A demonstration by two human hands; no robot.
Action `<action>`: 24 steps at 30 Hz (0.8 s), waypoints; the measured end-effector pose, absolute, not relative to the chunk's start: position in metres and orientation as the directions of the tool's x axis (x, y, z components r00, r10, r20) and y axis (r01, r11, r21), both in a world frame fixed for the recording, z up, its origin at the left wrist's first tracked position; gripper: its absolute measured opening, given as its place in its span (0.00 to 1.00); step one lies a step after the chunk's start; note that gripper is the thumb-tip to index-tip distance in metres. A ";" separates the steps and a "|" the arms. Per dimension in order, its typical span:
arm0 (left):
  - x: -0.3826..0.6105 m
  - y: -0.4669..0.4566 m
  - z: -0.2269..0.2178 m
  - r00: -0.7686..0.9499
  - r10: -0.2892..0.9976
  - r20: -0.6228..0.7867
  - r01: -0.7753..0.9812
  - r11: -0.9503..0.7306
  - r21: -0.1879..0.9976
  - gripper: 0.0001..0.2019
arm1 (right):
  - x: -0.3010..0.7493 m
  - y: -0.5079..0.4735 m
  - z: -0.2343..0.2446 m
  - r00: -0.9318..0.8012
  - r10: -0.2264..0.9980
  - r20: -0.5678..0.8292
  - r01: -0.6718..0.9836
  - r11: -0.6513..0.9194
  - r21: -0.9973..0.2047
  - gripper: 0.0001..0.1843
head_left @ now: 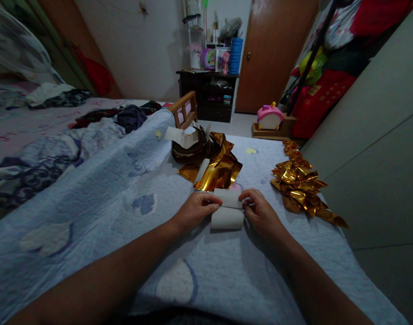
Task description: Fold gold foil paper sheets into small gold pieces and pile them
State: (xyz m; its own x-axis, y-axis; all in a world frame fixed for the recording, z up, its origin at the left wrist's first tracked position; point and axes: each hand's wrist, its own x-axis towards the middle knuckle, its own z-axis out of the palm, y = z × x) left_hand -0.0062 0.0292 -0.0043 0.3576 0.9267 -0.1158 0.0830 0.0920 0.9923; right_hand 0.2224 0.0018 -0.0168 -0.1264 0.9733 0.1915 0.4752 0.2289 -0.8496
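A small sheet of paper point(227, 210), white side up and folded or rolled over on itself, lies on the pale blue quilt point(125, 203) in front of me. My left hand point(195, 209) pinches its left edge with closed fingers. My right hand point(260, 212) pinches its right edge, fingers curled. Just beyond the hands lies a loose stack of flat gold foil sheets point(217, 174).
A pile of folded gold foil pieces point(303, 183) runs along the quilt's right edge by a grey wall panel. A dark bundle with white paper point(189, 146) sits behind the foil sheets. Clothes lie on the bed at left. A pink toy point(270, 116), shelf and door stand beyond.
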 end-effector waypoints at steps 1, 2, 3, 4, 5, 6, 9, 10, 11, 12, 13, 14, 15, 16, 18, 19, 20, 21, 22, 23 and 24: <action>-0.006 0.029 -0.004 0.346 0.929 -0.134 0.073 0.116 0.991 0.09 | 0.224 0.002 -0.017 -0.156 0.955 0.254 0.517 0.298 -0.802 0.17; -0.006 0.029 -0.004 0.335 0.930 -0.154 0.059 0.143 0.988 0.09 | 0.225 0.002 -0.018 -0.184 0.936 0.299 0.555 0.350 -0.754 0.20; -0.006 0.029 -0.005 0.326 0.929 -0.175 0.043 0.171 0.984 0.09 | 0.225 0.002 -0.018 -0.209 0.920 0.331 0.594 0.389 -0.704 0.23; -0.006 0.029 -0.004 0.320 0.927 -0.195 0.024 0.198 0.980 0.10 | 0.226 0.001 -0.018 -0.232 0.906 0.355 0.633 0.418 -0.651 0.25; -0.005 0.029 -0.004 0.316 0.925 -0.213 0.007 0.222 0.975 0.10 | 0.226 0.001 -0.018 -0.255 0.893 0.372 0.668 0.441 -0.600 0.27; -0.005 0.029 -0.004 0.316 0.921 -0.229 -0.008 0.243 0.970 0.10 | 0.226 0.000 -0.017 -0.280 0.881 0.382 0.693 0.461 -0.555 0.28; -0.005 0.028 -0.003 0.324 0.910 -0.260 -0.035 0.286 0.958 0.10 | 0.225 -0.002 -0.012 -0.357 0.848 0.391 0.700 0.520 -0.489 0.29; -0.004 0.027 -0.002 0.327 0.908 -0.264 -0.035 0.290 0.956 0.10 | 0.225 -0.003 -0.010 -0.382 0.839 0.388 0.690 0.538 -0.484 0.28; -0.004 0.027 -0.002 0.330 0.907 -0.263 -0.029 0.288 0.957 0.10 | 0.224 -0.004 -0.007 -0.410 0.832 0.373 0.680 0.552 -0.483 0.27; -0.004 0.027 -0.002 0.332 0.907 -0.259 -0.017 0.280 0.960 0.10 | 0.224 -0.005 -0.004 -0.438 0.825 0.356 0.669 0.564 -0.484 0.26; -0.004 0.027 -0.002 0.334 0.909 -0.249 0.002 0.264 0.965 0.09 | 0.223 -0.006 -0.001 -0.476 0.817 0.327 0.657 0.577 -0.485 0.24; -0.005 0.027 -0.002 0.334 0.913 -0.234 0.024 0.240 0.971 0.09 | 0.223 -0.006 0.001 -0.512 0.804 0.302 0.642 0.592 -0.487 0.23; -0.005 0.027 -0.002 0.332 0.918 -0.216 0.047 0.212 0.976 0.09 | 0.222 -0.007 0.003 -0.545 0.791 0.279 0.628 0.605 -0.489 0.22; -0.005 0.027 -0.003 0.329 0.923 -0.199 0.069 0.187 0.980 0.09 | 0.222 -0.007 0.004 -0.571 0.778 0.261 0.615 0.616 -0.491 0.22; -0.006 0.026 -0.004 0.325 0.928 -0.183 0.103 0.157 0.982 0.09 | 0.222 -0.007 0.006 -0.600 0.764 0.235 0.604 0.626 -0.493 0.23; -0.006 0.026 -0.004 0.327 0.927 -0.181 0.115 0.151 0.982 0.10 | 0.222 -0.007 0.006 -0.607 0.762 0.225 0.605 0.627 -0.490 0.24; -0.006 0.026 -0.004 0.332 0.925 -0.183 0.126 0.148 0.981 0.10 | 0.222 -0.008 0.006 -0.612 0.760 0.216 0.607 0.627 -0.488 0.25; -0.006 0.026 -0.004 0.338 0.923 -0.184 0.136 0.145 0.980 0.10 | 0.222 -0.008 0.007 -0.616 0.760 0.210 0.606 0.627 -0.490 0.25; -0.006 0.026 -0.004 0.344 0.921 -0.183 0.145 0.140 0.980 0.10 | 0.223 -0.008 0.007 -0.617 0.759 0.206 0.603 0.625 -0.497 0.24; -0.006 0.026 -0.004 0.349 0.920 -0.179 0.152 0.133 0.979 0.10 | 0.224 -0.008 0.007 -0.616 0.760 0.208 0.594 0.622 -0.510 0.23; -0.006 0.026 -0.004 0.354 0.919 -0.174 0.159 0.124 0.979 0.10 | 0.224 -0.008 0.007 -0.615 0.759 0.213 0.581 0.619 -0.529 0.21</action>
State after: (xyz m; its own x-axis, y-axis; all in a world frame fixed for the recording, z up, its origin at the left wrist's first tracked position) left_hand -0.0056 0.0263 -0.0042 0.3543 0.9188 -0.1740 0.1592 0.1241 0.9794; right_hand 0.2244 -0.0083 0.0069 -0.6147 0.7594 0.2134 0.5807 0.6188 -0.5290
